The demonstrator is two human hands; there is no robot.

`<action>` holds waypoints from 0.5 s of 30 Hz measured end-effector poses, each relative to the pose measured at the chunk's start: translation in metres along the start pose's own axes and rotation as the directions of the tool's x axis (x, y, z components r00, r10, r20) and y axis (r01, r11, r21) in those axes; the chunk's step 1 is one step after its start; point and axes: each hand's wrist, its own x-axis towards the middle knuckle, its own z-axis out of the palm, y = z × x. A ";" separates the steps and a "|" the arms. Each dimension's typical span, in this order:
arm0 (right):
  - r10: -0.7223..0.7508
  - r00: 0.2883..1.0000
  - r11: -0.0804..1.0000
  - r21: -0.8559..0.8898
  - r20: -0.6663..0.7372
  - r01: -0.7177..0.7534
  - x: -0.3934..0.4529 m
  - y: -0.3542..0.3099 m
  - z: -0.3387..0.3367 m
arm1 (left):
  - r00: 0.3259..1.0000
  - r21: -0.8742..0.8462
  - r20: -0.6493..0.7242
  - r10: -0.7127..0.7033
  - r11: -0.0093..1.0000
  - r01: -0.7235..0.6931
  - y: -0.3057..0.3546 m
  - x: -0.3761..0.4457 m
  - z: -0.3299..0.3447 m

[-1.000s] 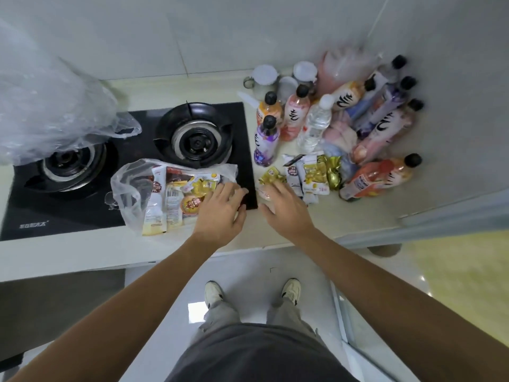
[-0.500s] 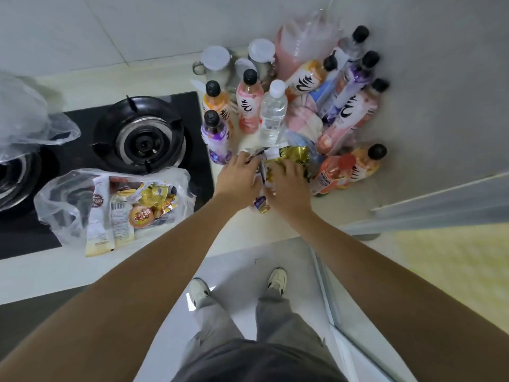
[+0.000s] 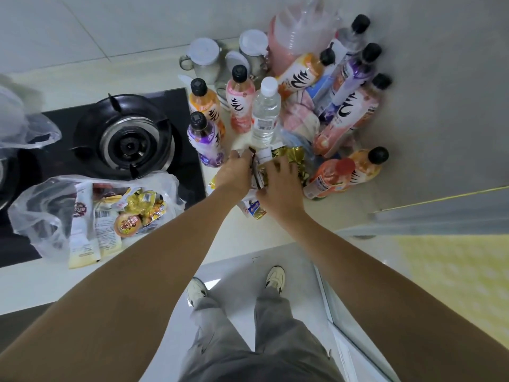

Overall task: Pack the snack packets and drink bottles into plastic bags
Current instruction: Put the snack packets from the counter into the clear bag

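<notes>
A pile of snack packets (image 3: pixel 287 158) lies on the counter in front of the drink bottles. My left hand (image 3: pixel 235 175) and my right hand (image 3: pixel 278 186) close on the pile from both sides and grip packets between them. One small packet (image 3: pixel 252 209) sticks out below my hands. A clear water bottle (image 3: pixel 265 114) stands just behind the pile, among several coloured drink bottles; a purple one (image 3: pixel 205 136) stands at the left. A clear plastic bag (image 3: pixel 41 216) with snack packets inside lies on the stove at the left.
A black gas stove (image 3: pixel 126 139) takes up the counter's left part. Another crumpled clear bag (image 3: pixel 24 128) sits at the far left. White-lidded cups (image 3: pixel 203 56) and a pink bag (image 3: pixel 292 42) stand against the back wall. Two orange bottles (image 3: pixel 344 175) lie on their sides at the right.
Both hands have moved from the counter's front, near the filled bag, to the packet pile and closed on it. The view has swung right, so the bag now sits farther left.
</notes>
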 end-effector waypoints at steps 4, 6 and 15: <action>-0.001 0.998 0.998 0.063 -0.059 0.005 -0.006 0.003 -0.005 | 0.999 -0.104 -0.031 -0.012 0.995 0.008 -0.008 -0.012 0.001; 0.002 0.997 0.997 0.082 -0.076 0.004 -0.011 0.004 -0.008 | 0.999 -0.173 -0.052 -0.003 0.985 -0.006 -0.012 -0.022 -0.002; -0.057 0.980 0.953 0.281 -0.192 0.111 -0.060 -0.031 -0.018 | 0.985 -0.434 -0.175 -0.003 0.898 -0.074 -0.055 -0.121 -0.012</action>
